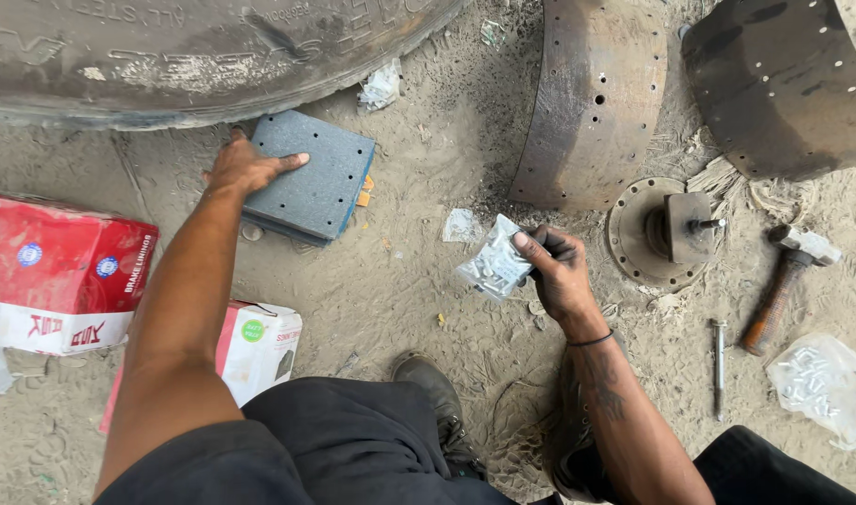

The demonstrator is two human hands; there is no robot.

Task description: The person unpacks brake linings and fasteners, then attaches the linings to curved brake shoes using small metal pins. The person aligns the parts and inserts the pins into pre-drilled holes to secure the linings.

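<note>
My left hand rests flat on a stack of grey curved brake lining pads with small holes, lying on sandy ground beside a big tyre. My right hand holds a small clear plastic bag of metal rivets just above the ground, in front of a rusty brake shoe. My dark trousers and a black shoe fill the lower middle.
A second rusty brake shoe lies at top right. A round metal plate with a block, a hammer, a long bolt and another rivet bag lie right. Red and white cartons sit left.
</note>
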